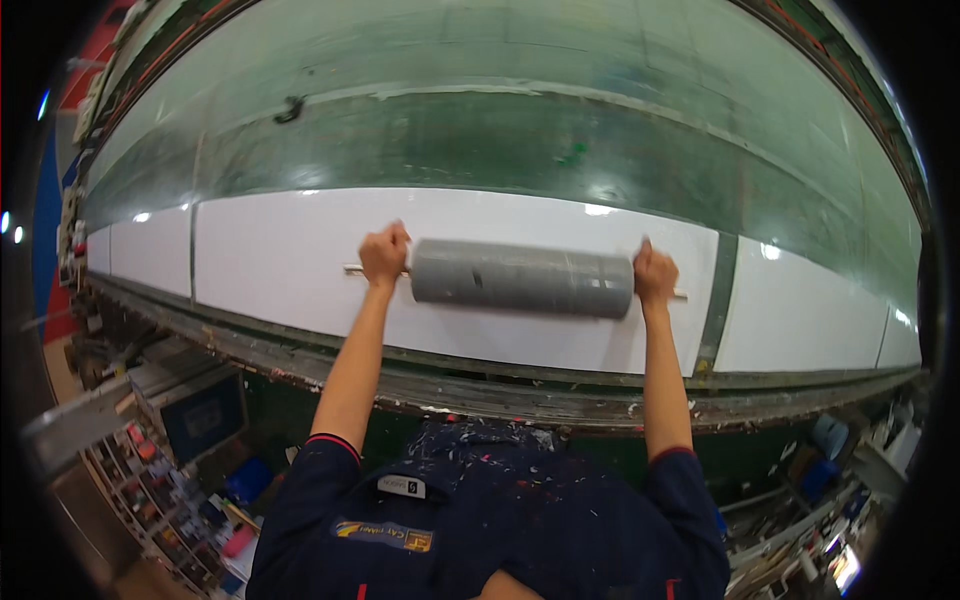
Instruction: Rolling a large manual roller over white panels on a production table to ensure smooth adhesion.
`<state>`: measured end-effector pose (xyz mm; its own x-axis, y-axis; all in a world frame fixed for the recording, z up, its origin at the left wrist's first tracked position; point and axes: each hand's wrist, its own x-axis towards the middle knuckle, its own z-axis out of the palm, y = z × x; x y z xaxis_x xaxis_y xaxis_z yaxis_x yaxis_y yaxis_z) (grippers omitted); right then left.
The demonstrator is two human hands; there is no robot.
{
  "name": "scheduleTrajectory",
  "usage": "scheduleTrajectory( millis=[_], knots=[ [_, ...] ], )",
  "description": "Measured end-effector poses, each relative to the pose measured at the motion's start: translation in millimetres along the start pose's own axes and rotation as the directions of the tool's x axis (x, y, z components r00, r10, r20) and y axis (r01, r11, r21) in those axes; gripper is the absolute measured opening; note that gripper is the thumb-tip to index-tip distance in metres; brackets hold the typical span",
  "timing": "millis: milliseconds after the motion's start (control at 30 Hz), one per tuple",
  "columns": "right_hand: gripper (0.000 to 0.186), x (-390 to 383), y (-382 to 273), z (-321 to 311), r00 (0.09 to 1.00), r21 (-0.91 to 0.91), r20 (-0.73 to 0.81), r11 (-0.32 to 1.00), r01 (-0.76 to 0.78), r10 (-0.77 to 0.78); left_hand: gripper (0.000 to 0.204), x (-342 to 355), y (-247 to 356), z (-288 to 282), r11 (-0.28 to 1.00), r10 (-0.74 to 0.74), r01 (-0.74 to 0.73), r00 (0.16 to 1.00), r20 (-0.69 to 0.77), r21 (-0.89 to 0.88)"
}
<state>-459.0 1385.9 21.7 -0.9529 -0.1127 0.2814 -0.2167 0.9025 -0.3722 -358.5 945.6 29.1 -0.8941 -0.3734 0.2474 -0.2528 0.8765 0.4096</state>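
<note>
A wide grey roller lies across a white sheet on the long table. Out of each of its ends sticks a thin metal rod. My left hand is closed around the rod at the left end, and the rod's tip shows beyond the fist. At the other end my right hand grips the rod close against the roller, with a short piece showing past it. Both arms reach forward over the table's near edge. Whether the roller presses on the sheet or hangs just above it, I cannot tell.
Further white sheets lie in line at both sides, with green gaps between. Behind them stretches the glossy green tabletop, with a small dark object at the far left. Below the table's near rail, shelves of small containers stand at lower left.
</note>
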Motion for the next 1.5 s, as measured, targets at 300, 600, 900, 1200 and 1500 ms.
scheduleTrajectory(
  millis=[300, 600, 900, 1200, 1500],
  knots=[
    [0.049, 150, -29, 29, 0.977, -0.073, 0.028, 0.975, -0.209, 0.212, 0.046, 122, 20, 35, 0.991, -0.087, 0.08, 0.994, 0.061, 0.108],
    [0.049, 113, -26, 23, 0.871, -0.234, 0.287, 0.911, -0.339, 0.398, 0.05, 97, 11, 19, 0.972, -0.104, -0.002, 0.892, 0.44, 0.235],
    [0.038, -48, -25, -22, 0.887, -0.314, 0.308, 0.917, -0.247, 0.345, 0.04, -35, -8, -25, 0.952, -0.122, -0.102, 0.738, 0.664, 0.288],
    [0.033, -183, -38, -88, 0.952, -0.294, 0.281, 0.955, -0.036, 0.123, 0.041, -150, -25, -67, 0.969, -0.008, -0.163, 0.726, 0.688, 0.183],
    [0.042, -217, -17, -96, 0.948, -0.08, 0.313, 0.996, -0.04, 0.063, 0.034, -179, -12, -84, 0.973, -0.084, -0.105, 0.674, 0.734, 0.207]
  ],
)
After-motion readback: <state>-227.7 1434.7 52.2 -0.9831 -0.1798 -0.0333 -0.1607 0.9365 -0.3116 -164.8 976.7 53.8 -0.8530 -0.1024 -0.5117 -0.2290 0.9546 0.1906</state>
